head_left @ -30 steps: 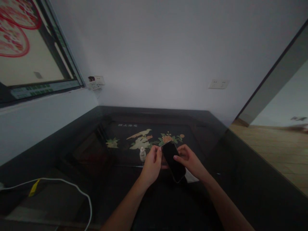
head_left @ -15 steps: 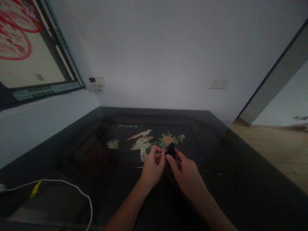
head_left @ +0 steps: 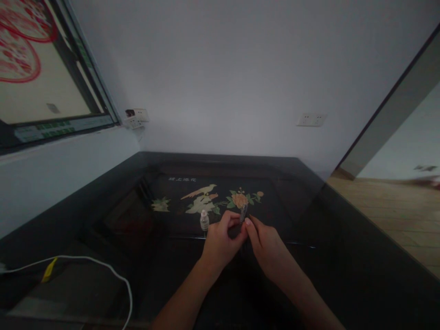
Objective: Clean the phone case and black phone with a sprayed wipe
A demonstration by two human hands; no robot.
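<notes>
Both hands meet over the dark tabletop around a small, flat, dark glossy object [head_left: 244, 213], now seen nearly edge-on. My left hand [head_left: 222, 238] pinches its left side between thumb and fingers. On the other side, my right hand [head_left: 264, 240] grips it, thumb in front and fingers behind. The hands hide most of the object, and its exact kind cannot be made out. A small clear bottle [head_left: 204, 221] with a whitish cap stands upright just left of my left hand.
The black glossy table [head_left: 113, 220] carries a bird-and-flower picture [head_left: 201, 192]. At the lower left lies a white cable [head_left: 99, 262] with a yellow tag [head_left: 50, 270]. Behind is a wall with sockets [head_left: 311, 120]; a window [head_left: 51, 91] is on the left.
The dark object has turned from showing its glossy black face to nearly edge-on. Both hands have shifted slightly right and closer together. The bottle has stayed in place.
</notes>
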